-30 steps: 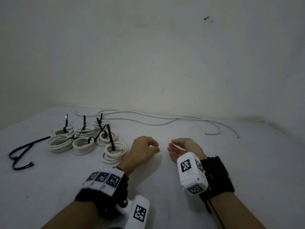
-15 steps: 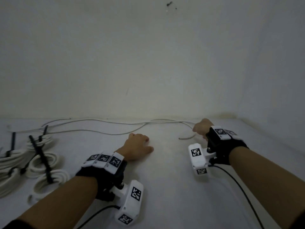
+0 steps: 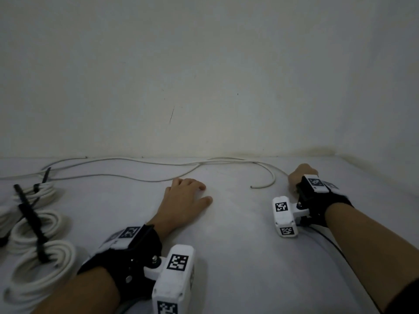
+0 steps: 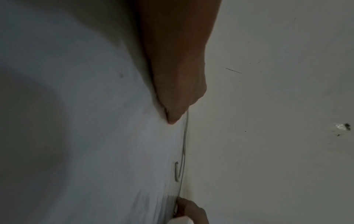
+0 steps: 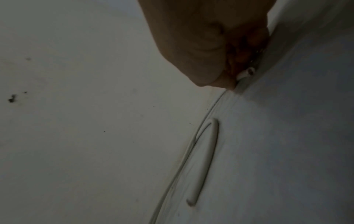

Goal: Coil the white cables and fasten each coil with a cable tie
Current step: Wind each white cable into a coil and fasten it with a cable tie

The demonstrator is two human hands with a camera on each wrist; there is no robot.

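Right hand (image 3: 300,176) pinches the end of a loose white cable (image 3: 140,163) lying along the wall on the counter (image 3: 238,257); left hand (image 3: 184,200) rests flat, fingers relaxed. Risk: both cables run close together and may snag when pulled; finished coils (image 3: 43,264) lie at left.

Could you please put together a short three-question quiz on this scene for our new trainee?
1. True or false: the left hand grips a cable tie.
2. Which hand pinches the loose cable by its end? A) left B) right C) neither
3. Fill in: the finished coils lie on the person's ____ side.

Key: 1 false, it rests on the table and holds nothing; 2 B, the right hand pinches the cable end, as the right wrist view shows; 3 left.
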